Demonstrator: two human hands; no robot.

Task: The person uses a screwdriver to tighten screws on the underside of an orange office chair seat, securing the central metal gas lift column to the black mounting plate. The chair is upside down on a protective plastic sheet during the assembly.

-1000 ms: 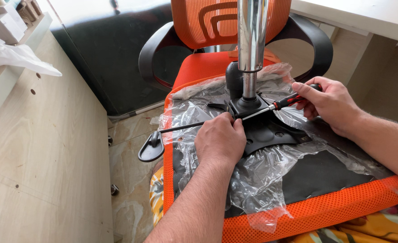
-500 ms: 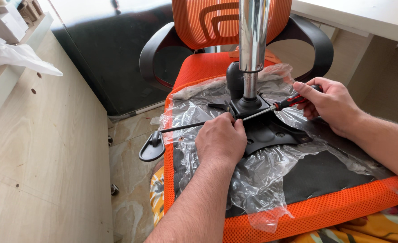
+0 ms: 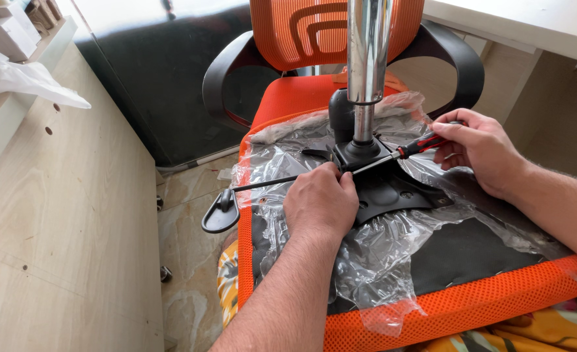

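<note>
An orange mesh office chair lies upside down, its seat underside [image 3: 471, 261] facing up under torn clear plastic wrap [image 3: 380, 254]. A black metal mechanism plate [image 3: 399, 192] is on it, with a chrome gas cylinder [image 3: 369, 58] rising from its middle. My right hand [image 3: 477, 150] grips the red and black handle of a screwdriver [image 3: 409, 151], whose shaft slants down to the plate by my left fingers. My left hand [image 3: 320, 202] rests closed on the plate's left edge, its fingertips hidden. A black lever [image 3: 236, 199] sticks out to the left.
The chair's orange backrest [image 3: 301, 32] and black armrests [image 3: 220, 81] lie behind the seat. A light wooden panel [image 3: 60, 215] with drilled holes stands at the left, with a white plastic bag [image 3: 21, 81] on it. A white desk [image 3: 530, 23] is at upper right. Tiled floor [image 3: 191, 261] shows below.
</note>
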